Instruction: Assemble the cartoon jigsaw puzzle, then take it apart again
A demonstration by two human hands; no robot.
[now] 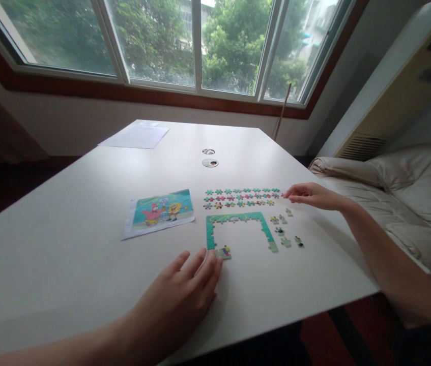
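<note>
A partly joined jigsaw frame (236, 217) lies on the white table, its top and two sides linked, with a few pieces at the lower left corner. My left hand (188, 284) rests flat there with fingers stretched out, fingertips touching the corner pieces (223, 251). My right hand (309, 195) is at the right end of the rows of loose pieces (238, 197), thumb and fingers pinched on a small pinkish puzzle piece (283, 195). More loose pieces (285, 242) lie scattered right of the frame. Left of it is a printed cartoon picture (164, 209).
Two round inserts (210, 163) are set in the white table (85, 213). White paper sheets (135, 136) lie at the far left corner. A pale sofa (402, 178) stands at the right, and windows (154, 40) line the far wall.
</note>
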